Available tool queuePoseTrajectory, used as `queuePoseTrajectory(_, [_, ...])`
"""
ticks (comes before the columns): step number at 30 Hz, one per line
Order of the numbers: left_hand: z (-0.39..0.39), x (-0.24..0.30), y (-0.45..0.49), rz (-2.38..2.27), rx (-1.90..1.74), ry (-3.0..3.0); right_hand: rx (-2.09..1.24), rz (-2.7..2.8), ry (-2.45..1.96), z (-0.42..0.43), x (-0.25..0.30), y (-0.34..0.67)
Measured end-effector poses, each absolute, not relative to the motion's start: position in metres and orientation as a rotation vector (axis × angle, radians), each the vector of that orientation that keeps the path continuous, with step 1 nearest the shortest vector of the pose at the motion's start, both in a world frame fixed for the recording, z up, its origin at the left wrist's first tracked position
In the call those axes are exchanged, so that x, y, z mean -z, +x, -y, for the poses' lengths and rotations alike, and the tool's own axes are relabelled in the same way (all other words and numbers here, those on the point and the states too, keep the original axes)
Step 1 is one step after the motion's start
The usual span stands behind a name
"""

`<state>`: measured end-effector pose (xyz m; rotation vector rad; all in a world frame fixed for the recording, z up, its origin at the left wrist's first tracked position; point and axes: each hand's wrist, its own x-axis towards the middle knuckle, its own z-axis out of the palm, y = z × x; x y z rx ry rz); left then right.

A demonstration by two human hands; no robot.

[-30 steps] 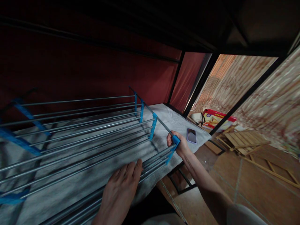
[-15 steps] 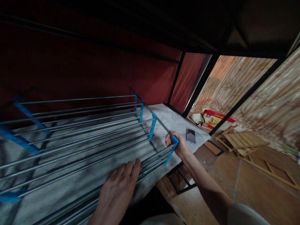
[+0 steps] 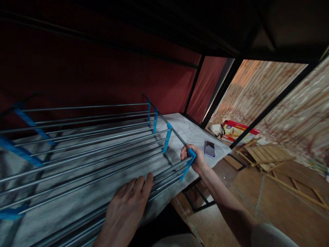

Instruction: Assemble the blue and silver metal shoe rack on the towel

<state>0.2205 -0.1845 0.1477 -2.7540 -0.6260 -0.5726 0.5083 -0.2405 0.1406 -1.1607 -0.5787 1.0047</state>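
Observation:
A rack of long metal rods with blue plastic connectors (image 3: 84, 151) lies on its side on a white-covered shelf (image 3: 190, 130) inside a dark red fabric enclosure. My right hand (image 3: 192, 158) is closed around the near blue corner connector (image 3: 191, 155) at the rack's right end. My left hand (image 3: 128, 209) lies flat on the nearest rods, fingers stretched out and together, pressing on them.
A phone (image 3: 209, 149) lies on the shelf just right of my right hand. Black frame poles (image 3: 272, 103) stand to the right. On the tiled floor beyond are a red and yellow box (image 3: 238, 130) and wooden slat pieces (image 3: 267, 154).
My left hand has slid slightly back toward me along the rods. My right hand keeps its grip on the blue connector, shifted very slightly left.

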Motion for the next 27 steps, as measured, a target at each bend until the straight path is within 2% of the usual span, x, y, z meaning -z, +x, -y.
queuePoseTrajectory(27, [0.184, -0.142, 0.216, 0.672, 0.6, -2.796, -0.923, 0.563, -1.2, 0.241, -0.138, 0.497])
